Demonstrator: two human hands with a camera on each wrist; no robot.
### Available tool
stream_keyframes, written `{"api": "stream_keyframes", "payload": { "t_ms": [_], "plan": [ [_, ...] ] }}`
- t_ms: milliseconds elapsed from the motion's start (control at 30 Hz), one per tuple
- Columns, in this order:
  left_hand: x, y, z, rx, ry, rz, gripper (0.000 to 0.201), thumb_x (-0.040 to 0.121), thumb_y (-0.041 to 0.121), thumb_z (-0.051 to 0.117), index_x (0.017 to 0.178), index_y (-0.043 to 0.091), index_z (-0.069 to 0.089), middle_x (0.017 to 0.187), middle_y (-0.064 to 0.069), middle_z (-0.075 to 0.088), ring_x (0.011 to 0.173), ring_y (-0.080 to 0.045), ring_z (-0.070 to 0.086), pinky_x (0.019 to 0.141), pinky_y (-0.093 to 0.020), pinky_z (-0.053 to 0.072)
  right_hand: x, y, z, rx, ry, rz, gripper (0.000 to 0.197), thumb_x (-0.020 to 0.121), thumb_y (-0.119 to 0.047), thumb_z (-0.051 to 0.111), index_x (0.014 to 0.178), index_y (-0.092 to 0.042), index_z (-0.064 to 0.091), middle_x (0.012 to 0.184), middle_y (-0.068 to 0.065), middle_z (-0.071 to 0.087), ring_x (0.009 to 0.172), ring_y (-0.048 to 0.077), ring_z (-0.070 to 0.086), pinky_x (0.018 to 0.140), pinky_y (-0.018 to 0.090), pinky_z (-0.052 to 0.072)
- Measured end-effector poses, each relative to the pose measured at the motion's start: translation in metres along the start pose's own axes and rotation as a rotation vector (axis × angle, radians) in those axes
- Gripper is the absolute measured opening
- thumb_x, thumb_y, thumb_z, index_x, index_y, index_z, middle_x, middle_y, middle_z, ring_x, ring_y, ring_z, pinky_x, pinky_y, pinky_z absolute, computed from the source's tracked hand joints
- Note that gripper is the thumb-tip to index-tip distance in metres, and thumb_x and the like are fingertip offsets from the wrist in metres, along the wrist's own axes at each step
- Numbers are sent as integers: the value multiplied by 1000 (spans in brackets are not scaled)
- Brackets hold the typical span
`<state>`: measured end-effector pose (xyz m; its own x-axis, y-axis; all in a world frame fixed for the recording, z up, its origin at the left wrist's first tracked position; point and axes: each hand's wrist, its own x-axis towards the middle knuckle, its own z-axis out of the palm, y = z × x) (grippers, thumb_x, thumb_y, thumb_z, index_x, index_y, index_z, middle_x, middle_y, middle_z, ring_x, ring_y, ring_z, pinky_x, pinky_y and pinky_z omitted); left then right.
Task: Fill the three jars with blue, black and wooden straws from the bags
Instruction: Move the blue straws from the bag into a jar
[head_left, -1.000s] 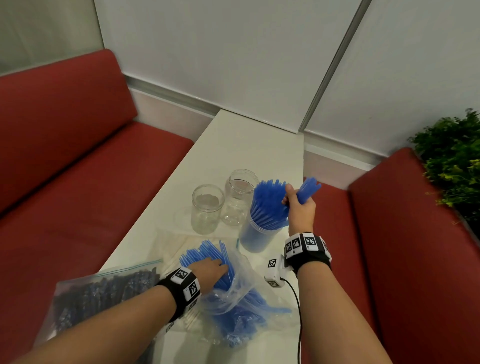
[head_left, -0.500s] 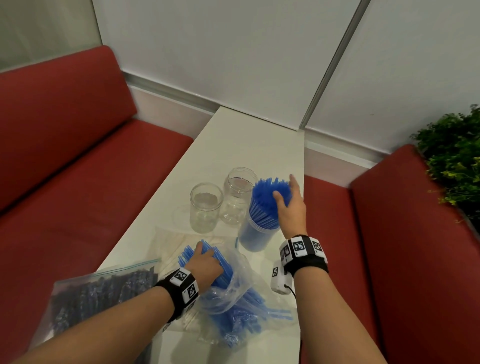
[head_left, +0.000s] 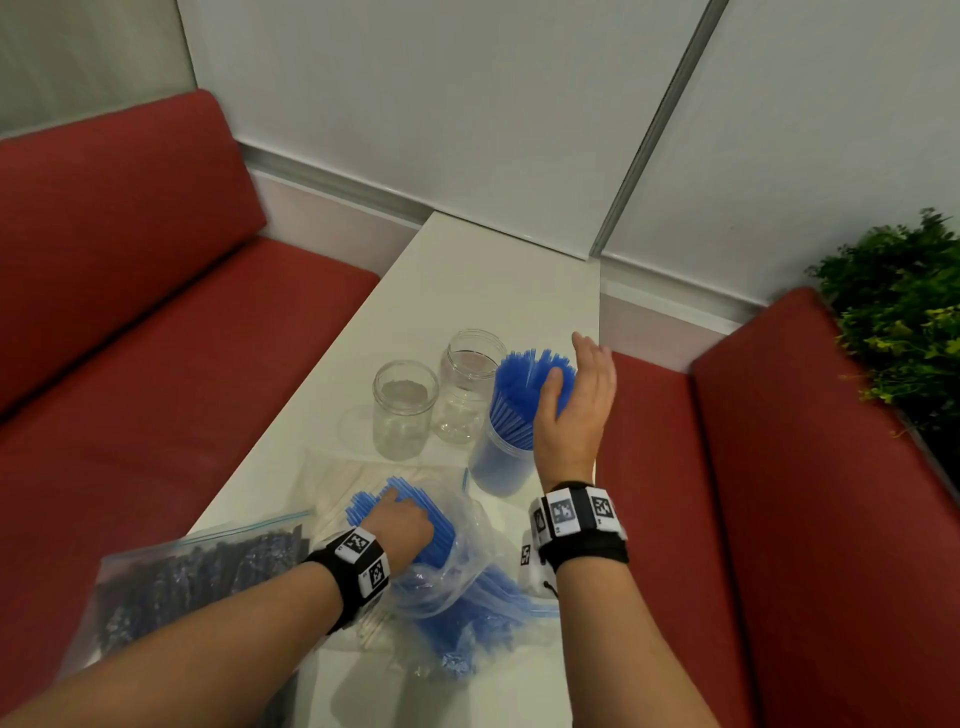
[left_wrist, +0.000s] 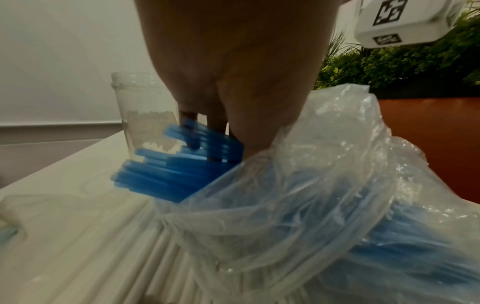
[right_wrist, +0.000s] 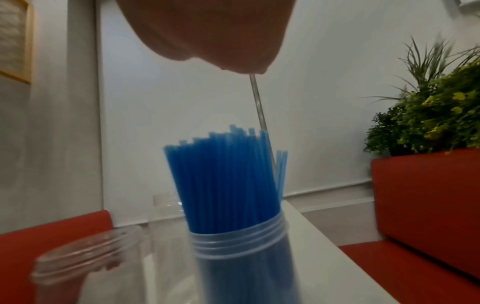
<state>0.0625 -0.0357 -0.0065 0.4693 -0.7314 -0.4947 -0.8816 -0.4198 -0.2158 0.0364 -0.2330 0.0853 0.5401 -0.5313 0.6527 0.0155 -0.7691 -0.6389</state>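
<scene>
On the white table (head_left: 483, 291) stands a jar (head_left: 501, 467) packed with upright blue straws (head_left: 519, 389). My right hand (head_left: 576, 400) is open, its straight fingers lying against the straw tops; in the right wrist view the palm (right_wrist: 213, 30) hangs above the straws (right_wrist: 226, 174). Two empty clear jars (head_left: 404, 415) (head_left: 467, 395) stand to the left of it. My left hand (head_left: 400, 525) reaches into the clear bag (head_left: 467, 587) and curls its fingers around a bunch of blue straws (left_wrist: 176, 170).
A zip bag of black straws (head_left: 197, 577) lies at the near left table edge. A bag of pale straws (left_wrist: 103, 257) lies under the blue bag. Red benches (head_left: 156, 364) (head_left: 779, 467) flank the narrow table. A plant (head_left: 904, 322) stands at the right.
My right hand let a bundle of blue straws go into the jar and opened flat against their tops. My left hand closed on straws in the bag.
</scene>
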Motion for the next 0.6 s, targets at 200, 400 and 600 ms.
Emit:
{"api": "stream_keyframes", "payload": {
  "t_ms": [200, 400, 600],
  "plan": [
    [-4, -7, -32, 12, -22, -17, 25, 94, 10, 52, 117, 15, 62, 121, -5, 64, 113, -26, 60, 98, -40, 38, -57, -21, 20, 319, -532, 271, 46, 93, -3, 43, 126, -32, 57, 104, -2, 72, 100, 9, 67, 92, 27, 54],
    [-13, -17, -69, -74, -63, -40, 28, 99, 18, 47, 121, 11, 62, 125, -6, 63, 114, -25, 61, 82, -34, 46, -101, 1, 29, 268, -1345, 510, 66, 85, 8, 61, 145, -12, 42, 121, 9, 63, 106, 13, 62, 96, 29, 52],
    [-28, -19, -114, -6, 36, 8, 10, 91, 21, 60, 92, 14, 66, 96, -5, 66, 72, -21, 60, 62, -32, 42, -117, 0, 38, -10, -1164, 481, 19, 92, -23, 70, 75, -22, 62, 61, -15, 62, 57, -2, 55, 67, 24, 49]
  ]
}}
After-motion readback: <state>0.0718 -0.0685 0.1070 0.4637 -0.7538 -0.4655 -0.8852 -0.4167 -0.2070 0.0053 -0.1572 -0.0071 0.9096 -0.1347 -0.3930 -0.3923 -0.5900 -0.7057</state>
